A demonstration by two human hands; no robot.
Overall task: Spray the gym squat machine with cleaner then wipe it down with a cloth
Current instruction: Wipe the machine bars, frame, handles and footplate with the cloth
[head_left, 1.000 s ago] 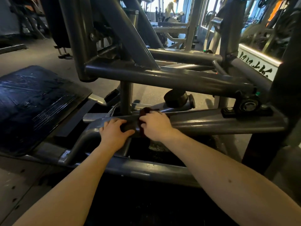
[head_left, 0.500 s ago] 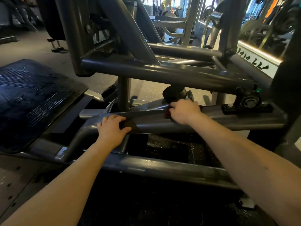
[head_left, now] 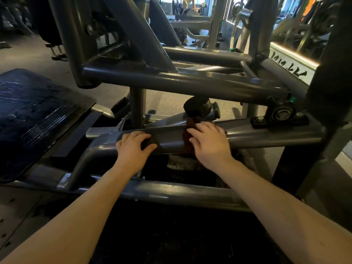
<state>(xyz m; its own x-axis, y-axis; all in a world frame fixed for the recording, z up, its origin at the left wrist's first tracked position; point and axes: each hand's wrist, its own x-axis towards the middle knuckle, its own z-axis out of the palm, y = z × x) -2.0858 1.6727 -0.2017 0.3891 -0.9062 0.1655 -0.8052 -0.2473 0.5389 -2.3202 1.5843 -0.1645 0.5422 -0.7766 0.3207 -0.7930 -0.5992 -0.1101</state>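
We take the lower tube [head_left: 266, 134] of the squat machine [head_left: 190, 82] as our mark. It is grey and glossy, and it bends downward at its left end. Left of that bend lies the black ribbed footplate [head_left: 34, 115], glistening in streaks. On the tube's left part our left hand [head_left: 131, 147] grips it, fingers curled over the top, thumb along the front. Just right of that, a dark reddish-brown cloth [head_left: 191, 123] drapes over the tube. Our right hand [head_left: 209, 143] lies on the cloth, fingers spread and nearly straight, pressing it to the metal. Just behind the tube, above the cloth, sits a round black stopper [head_left: 198, 106]. Near the tube's right end a black bearing block [head_left: 280, 116] sits on top.
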